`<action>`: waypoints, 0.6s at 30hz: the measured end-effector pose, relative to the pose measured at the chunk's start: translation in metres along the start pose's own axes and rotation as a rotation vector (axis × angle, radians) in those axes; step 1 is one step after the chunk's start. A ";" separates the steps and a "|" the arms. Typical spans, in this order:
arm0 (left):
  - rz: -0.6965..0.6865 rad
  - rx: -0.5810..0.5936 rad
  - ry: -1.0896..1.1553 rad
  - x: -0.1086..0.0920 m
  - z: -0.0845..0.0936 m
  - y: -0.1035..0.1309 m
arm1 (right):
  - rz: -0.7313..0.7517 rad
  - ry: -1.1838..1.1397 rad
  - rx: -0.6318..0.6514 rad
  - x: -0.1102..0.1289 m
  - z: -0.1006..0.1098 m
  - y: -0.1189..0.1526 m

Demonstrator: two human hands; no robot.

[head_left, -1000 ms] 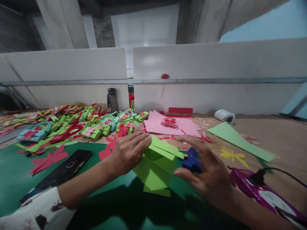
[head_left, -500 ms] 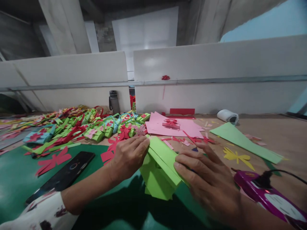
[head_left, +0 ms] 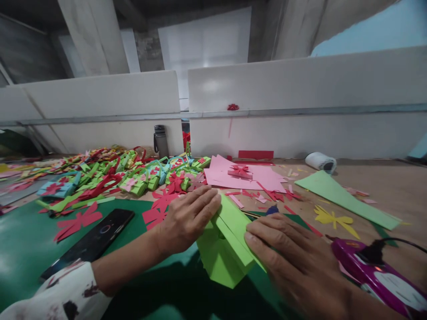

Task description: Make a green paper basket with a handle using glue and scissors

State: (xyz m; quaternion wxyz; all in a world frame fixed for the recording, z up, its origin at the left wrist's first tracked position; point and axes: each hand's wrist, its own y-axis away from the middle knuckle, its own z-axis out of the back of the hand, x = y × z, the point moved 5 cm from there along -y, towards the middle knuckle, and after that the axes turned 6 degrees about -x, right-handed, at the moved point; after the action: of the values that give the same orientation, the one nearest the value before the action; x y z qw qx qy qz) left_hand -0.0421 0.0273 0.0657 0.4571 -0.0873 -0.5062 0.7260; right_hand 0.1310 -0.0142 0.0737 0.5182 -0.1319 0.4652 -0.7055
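– where are my hands on the folded green paper (head_left: 224,263)?
– my left hand (head_left: 191,217) pinches its far left corner; my right hand (head_left: 298,255) lies along the right edge, fingers together, though i can't tell if the thumb grips.
– and the paper?
– tilted, above the green mat (head_left: 23,238), between the phone (head_left: 95,238) and the purple power strip (head_left: 373,271).

A table (head_left: 383,178) carried a green mat (head_left: 20,231) (glossy in places) under a phone (head_left: 90,240), left of the left hand (head_left: 190,215); beyond the hand lay red paper flowers (head_left: 163,200).
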 end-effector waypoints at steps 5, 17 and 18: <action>0.069 -0.072 0.212 -0.011 0.006 -0.004 | -0.053 -0.007 -0.041 -0.002 0.001 -0.005; 0.461 -0.161 0.481 -0.003 -0.006 -0.005 | -0.142 -0.058 -0.131 -0.005 0.006 -0.016; 0.484 -0.143 0.509 -0.002 -0.005 -0.006 | -0.143 -0.060 -0.136 -0.005 0.006 -0.016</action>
State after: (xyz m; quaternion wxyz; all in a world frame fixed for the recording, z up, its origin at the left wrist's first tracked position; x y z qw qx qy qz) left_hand -0.0344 0.0295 0.0669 0.3758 -0.4145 -0.3904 0.7311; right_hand 0.1276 -0.0128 0.0912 0.4701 -0.2207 0.4855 -0.7032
